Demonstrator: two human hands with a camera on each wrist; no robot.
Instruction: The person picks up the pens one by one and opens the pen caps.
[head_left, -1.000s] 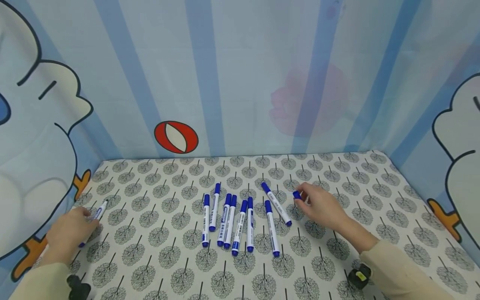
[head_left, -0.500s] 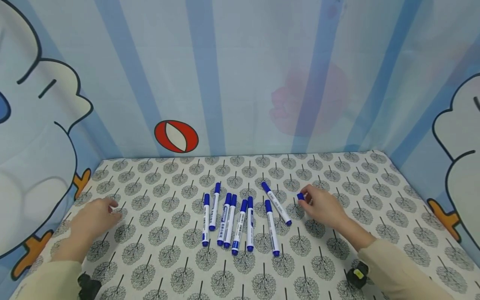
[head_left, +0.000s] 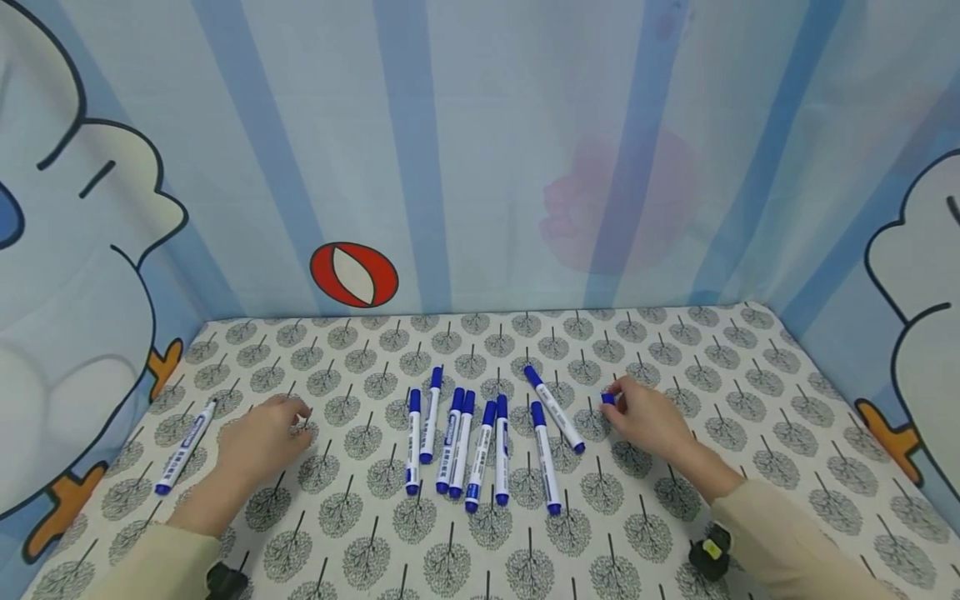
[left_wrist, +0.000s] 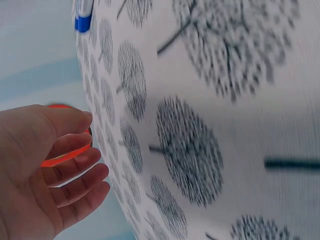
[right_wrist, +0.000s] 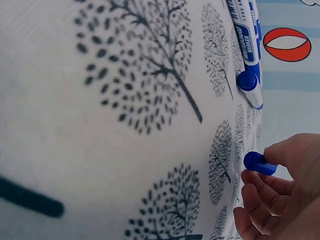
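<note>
Blue cap (head_left: 607, 399) — between right hand (head_left: 647, 418) fingertips (right_wrist: 260, 182)

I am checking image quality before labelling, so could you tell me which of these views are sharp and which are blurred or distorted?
Head view: evenly lit, sharp on the markers, wide-angle bending at the edges, no glare. Left wrist view: the cloth is smeared and soft, the left hand clearer. Right wrist view: near cloth blurred, the blue cap in the right hand fairly crisp.

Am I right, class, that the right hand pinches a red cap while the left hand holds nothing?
Not quite. The cap pinched by the right hand is blue, not red, as the right wrist view shows. The left hand does hold nothing.
</note>
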